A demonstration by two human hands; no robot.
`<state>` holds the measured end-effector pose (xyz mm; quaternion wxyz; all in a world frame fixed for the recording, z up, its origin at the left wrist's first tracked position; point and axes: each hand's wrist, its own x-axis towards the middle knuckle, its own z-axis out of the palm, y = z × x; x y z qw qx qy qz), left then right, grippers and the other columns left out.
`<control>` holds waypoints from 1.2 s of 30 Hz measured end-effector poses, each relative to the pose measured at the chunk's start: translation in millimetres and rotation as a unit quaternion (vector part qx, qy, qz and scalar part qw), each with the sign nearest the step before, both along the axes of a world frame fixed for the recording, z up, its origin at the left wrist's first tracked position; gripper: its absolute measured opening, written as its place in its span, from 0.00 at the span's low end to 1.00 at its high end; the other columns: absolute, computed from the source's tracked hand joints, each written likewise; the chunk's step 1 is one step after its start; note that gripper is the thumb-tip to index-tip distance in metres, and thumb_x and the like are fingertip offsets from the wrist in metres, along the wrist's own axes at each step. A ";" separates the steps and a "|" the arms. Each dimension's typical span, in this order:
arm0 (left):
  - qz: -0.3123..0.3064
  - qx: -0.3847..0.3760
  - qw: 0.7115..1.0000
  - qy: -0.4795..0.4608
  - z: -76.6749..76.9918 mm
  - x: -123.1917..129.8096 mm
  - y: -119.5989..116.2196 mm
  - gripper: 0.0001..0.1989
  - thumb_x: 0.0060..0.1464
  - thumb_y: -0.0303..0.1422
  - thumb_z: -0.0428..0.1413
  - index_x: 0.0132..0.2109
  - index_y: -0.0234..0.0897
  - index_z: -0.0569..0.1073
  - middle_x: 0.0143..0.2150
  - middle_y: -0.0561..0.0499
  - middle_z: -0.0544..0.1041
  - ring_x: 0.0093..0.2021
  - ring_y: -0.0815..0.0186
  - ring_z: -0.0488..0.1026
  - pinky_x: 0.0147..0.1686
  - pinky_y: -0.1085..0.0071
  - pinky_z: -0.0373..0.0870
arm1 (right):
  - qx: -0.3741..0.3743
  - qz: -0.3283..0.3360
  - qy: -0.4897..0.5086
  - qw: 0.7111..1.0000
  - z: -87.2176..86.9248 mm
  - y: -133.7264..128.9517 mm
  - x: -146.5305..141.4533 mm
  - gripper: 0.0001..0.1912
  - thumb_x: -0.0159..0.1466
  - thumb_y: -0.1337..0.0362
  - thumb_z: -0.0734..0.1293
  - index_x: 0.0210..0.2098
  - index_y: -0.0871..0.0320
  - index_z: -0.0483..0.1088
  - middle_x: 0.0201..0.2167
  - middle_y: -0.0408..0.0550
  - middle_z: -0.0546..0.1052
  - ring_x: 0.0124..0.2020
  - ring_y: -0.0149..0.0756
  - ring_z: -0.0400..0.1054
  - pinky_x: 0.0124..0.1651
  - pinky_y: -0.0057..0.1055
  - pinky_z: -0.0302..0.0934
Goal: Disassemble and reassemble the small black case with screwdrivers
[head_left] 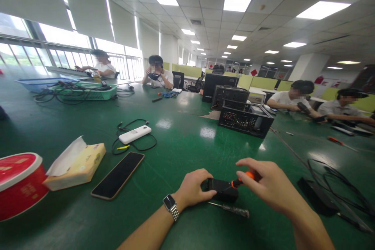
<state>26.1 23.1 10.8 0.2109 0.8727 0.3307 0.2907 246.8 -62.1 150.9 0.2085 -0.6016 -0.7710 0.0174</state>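
My left hand [193, 188], a watch on its wrist, grips the left end of a small black box [224, 190] between thumb and fingers, keeping it on the green table. In my right hand [271, 185] is a screwdriver [250, 176] with an orange and black handle. Its handle lies against the palm, with the index finger and thumb apart, and its front end points left and down at the box's top. Whether the tip touches the box I cannot tell. Just in front of the box lies a second screwdriver [231, 209] with a clear, dark-looking handle.
A phone [118, 175], tissue pack [76, 166] and red tub [22, 183] stand left; a white power bank [135, 134] with cable lies behind. Right are a black adapter [318, 196] and cables. A computer case [246, 119] and green basket [88, 91] stand farther back. Several people sit around.
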 end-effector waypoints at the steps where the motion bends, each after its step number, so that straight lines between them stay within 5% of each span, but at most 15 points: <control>1: 0.000 -0.001 1.000 0.000 0.4 0.1 -0.1 0.16 0.49 0.39 0.62 0.45 0.39 0.75 0.42 0.50 0.77 0.41 0.61 0.73 0.41 0.71 0.69 | 0.000 0.001 0.001 1.000 0.6 -0.3 -0.7 0.14 0.64 0.55 0.62 0.42 0.52 0.75 0.31 0.45 0.78 0.32 0.38 0.72 0.34 0.31 0.62; 5: 0.004 -0.001 1.000 0.006 1.6 0.1 -0.3 0.16 0.49 0.39 0.62 0.45 0.39 0.75 0.42 0.50 0.77 0.42 0.61 0.73 0.41 0.70 0.69 | 0.021 0.021 0.007 1.000 1.8 0.2 -1.0 0.15 0.63 0.61 0.61 0.47 0.53 0.72 0.39 0.47 0.78 0.36 0.37 0.72 0.38 0.31 0.63; 10: 0.003 0.000 1.000 0.002 0.2 -0.2 -0.2 0.16 0.49 0.39 0.62 0.45 0.39 0.75 0.41 0.50 0.76 0.41 0.61 0.73 0.41 0.71 0.69 | -0.004 0.007 -0.001 1.000 0.6 0.7 -0.2 0.14 0.63 0.56 0.62 0.44 0.52 0.74 0.29 0.44 0.77 0.30 0.36 0.71 0.33 0.30 0.61; 15: 0.004 0.005 1.000 0.001 -0.6 0.9 -0.2 0.16 0.49 0.39 0.62 0.44 0.39 0.75 0.41 0.50 0.76 0.40 0.62 0.73 0.40 0.71 0.68 | 0.030 0.023 0.012 0.999 -0.7 0.6 0.2 0.15 0.62 0.62 0.62 0.47 0.53 0.72 0.38 0.46 0.78 0.34 0.35 0.71 0.37 0.30 0.63; 20: 0.002 0.007 1.000 0.001 0.3 1.0 0.0 0.15 0.49 0.39 0.62 0.44 0.39 0.75 0.41 0.50 0.76 0.40 0.62 0.73 0.40 0.71 0.68 | -0.004 0.007 0.004 1.000 -1.3 0.4 -0.4 0.13 0.63 0.56 0.62 0.43 0.52 0.73 0.29 0.44 0.77 0.31 0.37 0.71 0.33 0.31 0.61; 25: 0.003 0.008 1.000 0.001 -0.6 0.2 0.4 0.16 0.49 0.38 0.62 0.45 0.39 0.75 0.41 0.50 0.76 0.41 0.62 0.73 0.40 0.71 0.68 | 0.021 0.027 0.018 0.999 -0.5 1.2 -1.2 0.14 0.62 0.61 0.62 0.46 0.53 0.71 0.39 0.47 0.77 0.37 0.37 0.71 0.40 0.33 0.62; 29: 0.002 0.008 1.000 -0.001 -0.9 0.2 0.3 0.16 0.49 0.39 0.62 0.44 0.39 0.75 0.41 0.51 0.76 0.40 0.62 0.73 0.40 0.71 0.68 | -0.016 0.000 0.003 1.000 -0.2 1.4 -1.1 0.14 0.63 0.58 0.62 0.45 0.53 0.72 0.30 0.44 0.76 0.32 0.38 0.70 0.36 0.34 0.60; 34: 0.004 0.006 1.000 0.000 0.0 0.5 -0.4 0.16 0.49 0.38 0.62 0.45 0.38 0.75 0.41 0.50 0.76 0.40 0.62 0.73 0.40 0.71 0.68 | 0.011 0.017 0.020 1.000 -2.5 2.9 -0.1 0.15 0.61 0.62 0.62 0.46 0.53 0.72 0.39 0.46 0.77 0.38 0.38 0.71 0.41 0.33 0.61; 36: 0.003 0.005 1.000 0.003 0.1 0.4 -0.5 0.16 0.49 0.39 0.62 0.44 0.38 0.75 0.41 0.50 0.76 0.40 0.62 0.73 0.40 0.71 0.69 | -0.002 0.012 0.013 1.000 -3.2 3.2 0.6 0.13 0.60 0.61 0.62 0.43 0.53 0.73 0.35 0.45 0.78 0.35 0.38 0.71 0.38 0.32 0.61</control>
